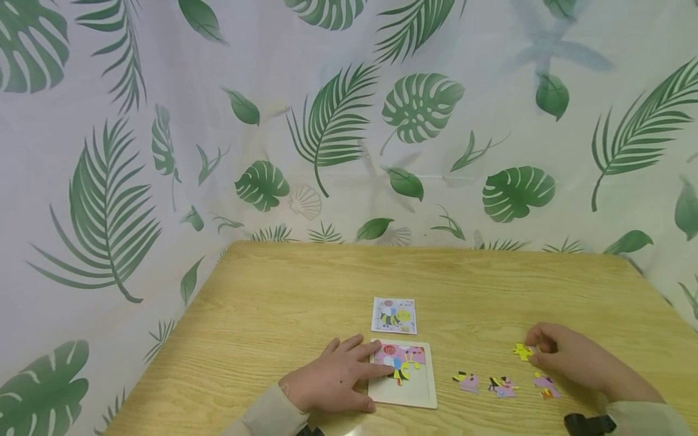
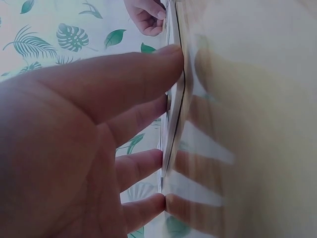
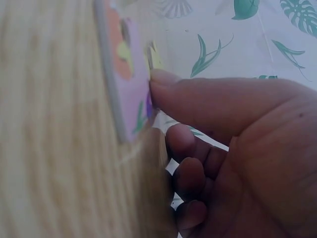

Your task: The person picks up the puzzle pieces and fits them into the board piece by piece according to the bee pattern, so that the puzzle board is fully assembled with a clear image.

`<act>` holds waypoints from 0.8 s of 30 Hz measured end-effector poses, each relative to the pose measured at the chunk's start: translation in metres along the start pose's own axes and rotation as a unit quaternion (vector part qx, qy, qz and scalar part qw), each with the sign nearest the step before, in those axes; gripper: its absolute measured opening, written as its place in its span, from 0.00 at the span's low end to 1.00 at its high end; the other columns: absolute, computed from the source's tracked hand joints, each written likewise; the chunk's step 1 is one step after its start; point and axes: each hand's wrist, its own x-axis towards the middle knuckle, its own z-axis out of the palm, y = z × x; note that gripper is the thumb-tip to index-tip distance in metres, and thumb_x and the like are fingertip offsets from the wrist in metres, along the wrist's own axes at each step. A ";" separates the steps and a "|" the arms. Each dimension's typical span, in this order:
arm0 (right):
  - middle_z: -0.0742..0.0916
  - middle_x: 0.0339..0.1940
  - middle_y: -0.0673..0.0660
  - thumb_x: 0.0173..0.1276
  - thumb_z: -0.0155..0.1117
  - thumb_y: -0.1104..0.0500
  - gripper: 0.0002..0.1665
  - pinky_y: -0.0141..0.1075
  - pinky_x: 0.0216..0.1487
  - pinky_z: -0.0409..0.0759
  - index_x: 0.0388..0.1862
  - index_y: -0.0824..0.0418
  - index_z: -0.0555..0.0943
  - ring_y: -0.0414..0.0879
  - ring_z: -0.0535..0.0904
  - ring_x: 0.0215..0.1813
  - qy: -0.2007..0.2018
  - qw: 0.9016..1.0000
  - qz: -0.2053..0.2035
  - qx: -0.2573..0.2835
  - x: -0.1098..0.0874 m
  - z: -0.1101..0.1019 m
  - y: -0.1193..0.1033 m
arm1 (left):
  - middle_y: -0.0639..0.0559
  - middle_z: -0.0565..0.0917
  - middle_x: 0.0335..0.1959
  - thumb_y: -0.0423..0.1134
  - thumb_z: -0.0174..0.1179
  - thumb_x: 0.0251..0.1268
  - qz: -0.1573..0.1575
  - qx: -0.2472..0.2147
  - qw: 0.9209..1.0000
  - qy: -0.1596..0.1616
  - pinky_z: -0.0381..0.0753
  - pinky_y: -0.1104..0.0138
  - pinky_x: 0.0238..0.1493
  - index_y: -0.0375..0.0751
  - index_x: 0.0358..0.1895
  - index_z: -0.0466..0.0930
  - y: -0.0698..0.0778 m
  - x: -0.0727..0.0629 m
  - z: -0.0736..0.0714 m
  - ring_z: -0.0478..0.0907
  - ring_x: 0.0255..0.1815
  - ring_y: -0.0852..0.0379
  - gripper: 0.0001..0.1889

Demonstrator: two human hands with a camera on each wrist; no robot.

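My left hand [image 1: 338, 375] lies with fingers spread on the left side of a pale square puzzle tray [image 1: 433, 387], fingertips on its rim and on the joined puzzle pieces [image 1: 410, 354]. Those pieces show part of a bee on pink; the tray's lower part is bare. In the left wrist view, the thumb [image 2: 143, 69] touches the tray's edge. To the right, my right hand [image 1: 572, 357] pinches a yellow puzzle piece [image 1: 522, 352] by its right edge. The right wrist view shows the thumb against it; the index finger is mostly hidden there.
A picture card [image 1: 394, 324] with the bee lies just behind the tray. Loose puzzle pieces lie right of the tray: one yellow and pink [image 1: 468, 383], one black and pink [image 1: 503, 387], one pink and orange [image 1: 546, 386]. A leaf-patterned curtain [image 1: 338, 206] stands behind the wooden table [image 1: 283, 297].
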 end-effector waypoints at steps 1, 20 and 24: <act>0.71 0.33 0.54 0.72 0.67 0.55 0.15 0.36 0.30 0.66 0.47 0.62 0.74 0.42 0.67 0.34 0.001 1.000 0.000 0.002 0.000 0.000 0.000 | 0.57 0.56 0.81 0.58 0.65 0.66 0.000 -0.002 1.000 -0.001 0.51 0.35 0.72 0.71 0.74 0.68 0.000 0.000 0.000 0.48 0.81 0.41 0.33; 0.76 0.32 0.54 0.72 0.65 0.58 0.10 0.36 0.31 0.69 0.42 0.61 0.74 0.43 0.70 0.33 0.033 0.999 0.018 -0.008 0.000 0.001 -0.004 | 0.58 0.56 0.81 0.57 0.64 0.67 0.008 -0.004 1.000 0.000 0.52 0.35 0.71 0.70 0.74 0.68 -0.002 -0.001 0.001 0.48 0.81 0.42 0.32; 0.81 0.34 0.53 0.76 0.60 0.58 0.07 0.36 0.35 0.73 0.43 0.61 0.76 0.44 0.74 0.35 0.032 0.999 0.024 -0.009 0.000 0.000 -0.007 | 0.58 0.56 0.81 0.57 0.65 0.66 0.004 -0.001 1.000 -0.001 0.52 0.35 0.72 0.71 0.74 0.68 -0.001 0.000 0.001 0.49 0.80 0.42 0.32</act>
